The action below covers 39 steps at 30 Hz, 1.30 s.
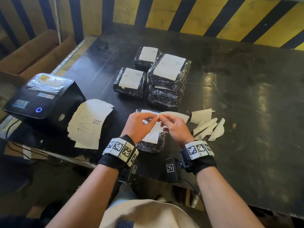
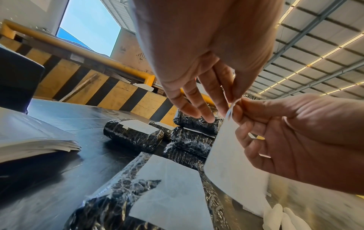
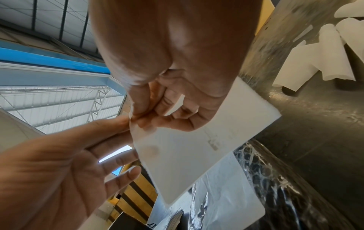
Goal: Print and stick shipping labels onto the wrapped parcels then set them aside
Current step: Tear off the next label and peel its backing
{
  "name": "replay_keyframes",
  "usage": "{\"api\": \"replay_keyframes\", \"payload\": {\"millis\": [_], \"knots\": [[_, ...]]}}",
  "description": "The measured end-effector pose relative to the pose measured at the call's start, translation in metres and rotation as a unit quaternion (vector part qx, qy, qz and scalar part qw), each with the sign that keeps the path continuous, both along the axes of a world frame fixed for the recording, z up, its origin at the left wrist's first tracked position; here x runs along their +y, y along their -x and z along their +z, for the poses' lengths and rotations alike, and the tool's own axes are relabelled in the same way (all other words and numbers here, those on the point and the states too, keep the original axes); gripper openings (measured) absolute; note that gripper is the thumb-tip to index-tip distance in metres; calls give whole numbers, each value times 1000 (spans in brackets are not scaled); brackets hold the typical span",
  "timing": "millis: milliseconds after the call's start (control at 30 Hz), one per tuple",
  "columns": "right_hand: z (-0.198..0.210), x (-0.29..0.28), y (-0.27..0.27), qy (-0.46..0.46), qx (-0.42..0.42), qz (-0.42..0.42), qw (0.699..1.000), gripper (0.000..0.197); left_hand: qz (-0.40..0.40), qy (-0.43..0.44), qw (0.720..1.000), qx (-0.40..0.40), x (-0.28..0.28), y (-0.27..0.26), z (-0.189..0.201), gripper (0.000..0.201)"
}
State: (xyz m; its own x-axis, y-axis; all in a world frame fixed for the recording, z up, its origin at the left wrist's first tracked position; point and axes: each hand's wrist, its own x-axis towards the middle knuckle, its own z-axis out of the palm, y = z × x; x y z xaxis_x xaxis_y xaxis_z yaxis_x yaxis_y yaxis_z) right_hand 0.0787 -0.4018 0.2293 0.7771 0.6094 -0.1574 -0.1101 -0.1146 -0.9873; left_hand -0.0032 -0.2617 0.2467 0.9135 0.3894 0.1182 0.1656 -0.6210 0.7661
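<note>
A white shipping label (image 1: 176, 114) hangs just above a black plastic-wrapped parcel (image 1: 150, 146) at the table's near edge. Both hands pinch the label's left corner: my left hand (image 1: 153, 117) from the left, my right hand (image 1: 164, 120) from the right. In the left wrist view the label (image 2: 232, 163) hangs edge-on below the pinching fingertips, and its corner looks split into two layers. The right wrist view shows the label's (image 3: 197, 147) pale face with faint print. Another white sheet (image 2: 167, 186) lies flat on top of the parcel under my hands.
Several labelled black parcels (image 1: 164, 71) sit grouped at mid-table. A black label printer (image 1: 42, 96) stands at the left, with a loose stack of printed labels (image 1: 88, 122) beside it. Curled white backing strips (image 1: 207, 127) lie right of my hands. A yellow-black striped barrier (image 1: 213, 17) lines the dark table (image 1: 246, 96).
</note>
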Motion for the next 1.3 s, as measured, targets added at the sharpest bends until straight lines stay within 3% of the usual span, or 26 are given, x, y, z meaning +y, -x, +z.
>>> {"api": "replay_keyframes", "payload": {"millis": [700, 900, 1067, 1300], "knots": [[5, 8, -6, 37, -26, 7, 999, 17, 5, 28, 999, 17, 5, -3, 10, 16], [6, 14, -2, 28, -7, -65, 997, 20, 38, 60, 997, 20, 10, -6, 9, 20], [12, 14, 1, 1, -21, -96, 995, 12, 31, 58, 998, 17, 7, -8, 13, 20], [10, -13, -12, -10, 5, -191, 982, 17, 72, 65, 995, 7, 13, -9, 21, 19]]}}
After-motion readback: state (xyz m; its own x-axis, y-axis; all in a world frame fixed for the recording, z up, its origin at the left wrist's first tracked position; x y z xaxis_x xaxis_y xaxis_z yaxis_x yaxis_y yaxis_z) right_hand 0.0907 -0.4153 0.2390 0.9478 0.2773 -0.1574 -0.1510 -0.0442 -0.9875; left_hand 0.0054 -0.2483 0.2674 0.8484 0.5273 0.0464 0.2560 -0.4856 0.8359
